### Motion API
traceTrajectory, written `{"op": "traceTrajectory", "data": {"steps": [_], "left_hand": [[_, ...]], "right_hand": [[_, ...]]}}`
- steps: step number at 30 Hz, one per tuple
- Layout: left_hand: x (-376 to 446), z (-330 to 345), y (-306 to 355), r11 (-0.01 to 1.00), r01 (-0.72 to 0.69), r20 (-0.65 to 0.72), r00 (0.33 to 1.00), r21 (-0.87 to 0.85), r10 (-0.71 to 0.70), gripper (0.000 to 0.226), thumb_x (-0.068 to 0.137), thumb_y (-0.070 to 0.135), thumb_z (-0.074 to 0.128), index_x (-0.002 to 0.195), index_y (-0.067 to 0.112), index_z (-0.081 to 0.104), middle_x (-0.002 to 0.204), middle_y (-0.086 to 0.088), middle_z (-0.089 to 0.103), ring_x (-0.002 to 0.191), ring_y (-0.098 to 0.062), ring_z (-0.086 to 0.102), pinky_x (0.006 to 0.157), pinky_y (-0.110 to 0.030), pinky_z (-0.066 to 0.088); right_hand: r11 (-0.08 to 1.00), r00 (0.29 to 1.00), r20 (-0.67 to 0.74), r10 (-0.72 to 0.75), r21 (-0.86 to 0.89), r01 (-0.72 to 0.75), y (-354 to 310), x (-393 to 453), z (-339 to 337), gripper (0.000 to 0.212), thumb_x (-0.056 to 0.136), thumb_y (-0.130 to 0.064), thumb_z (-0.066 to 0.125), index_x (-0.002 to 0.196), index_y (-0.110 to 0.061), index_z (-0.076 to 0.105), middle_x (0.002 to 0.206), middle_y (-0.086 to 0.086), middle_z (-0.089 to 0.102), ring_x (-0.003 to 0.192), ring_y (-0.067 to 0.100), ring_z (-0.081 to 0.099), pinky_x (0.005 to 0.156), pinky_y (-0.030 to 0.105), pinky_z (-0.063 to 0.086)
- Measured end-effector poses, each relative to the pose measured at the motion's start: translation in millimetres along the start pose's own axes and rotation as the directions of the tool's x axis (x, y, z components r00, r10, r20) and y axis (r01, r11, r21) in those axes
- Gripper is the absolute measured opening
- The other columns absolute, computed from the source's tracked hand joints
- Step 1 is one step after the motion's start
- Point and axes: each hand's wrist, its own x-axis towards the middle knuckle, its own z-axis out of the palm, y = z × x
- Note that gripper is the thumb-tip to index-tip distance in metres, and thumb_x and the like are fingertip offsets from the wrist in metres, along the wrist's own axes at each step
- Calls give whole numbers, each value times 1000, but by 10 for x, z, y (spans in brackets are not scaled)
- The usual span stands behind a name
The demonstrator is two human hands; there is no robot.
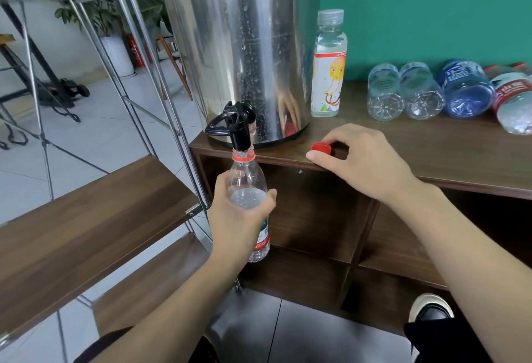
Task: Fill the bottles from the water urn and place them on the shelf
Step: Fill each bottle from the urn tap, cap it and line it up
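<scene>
My left hand [239, 212] grips a clear plastic bottle [249, 181] with a red neck ring, its open mouth right under the black tap [234, 127] of the steel water urn [239, 45]. Water fills the bottle to about my fingers. My right hand [362, 158] pinches a red cap [321, 148] that lies on the front edge of the wooden cabinet top [431, 146]. A filled, capped bottle [328, 66] with a cartoon label stands right of the urn. The wooden shelf [95, 218] with a steel frame is at my left.
Several empty bottles [423, 91] lie on their sides along the green wall at the back right of the cabinet top. Open cabinet compartments [311, 218] are below. A lower shelf board [149, 282] and a tiled floor lie at the left. My shoe [430, 309] is at bottom right.
</scene>
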Motion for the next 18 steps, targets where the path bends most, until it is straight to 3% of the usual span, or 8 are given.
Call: {"op": "traceTrajectory", "data": {"steps": [10,18], "left_hand": [[24,16,-26,1000,-9,-18,1000,12,9,55,76,32,92,116,43,55,104,26,66,98,5,65,91,-31,57],[-5,43,-20,1000,7,-35,999,0,-7,54,76,34,92,118,40,57,105,17,69,98,1,67,90,-29,56]], "right_hand": [[999,1000,0,24,-42,-24,-9,-29,32,43,88,-71,54,104,-34,68,111,-17,63,104,10,59,92,41,52],[998,1000,10,24,-57,-23,-29,-52,21,46,88,-72,51,107,-34,68,113,-17,63,105,12,60,92,43,52]]}}
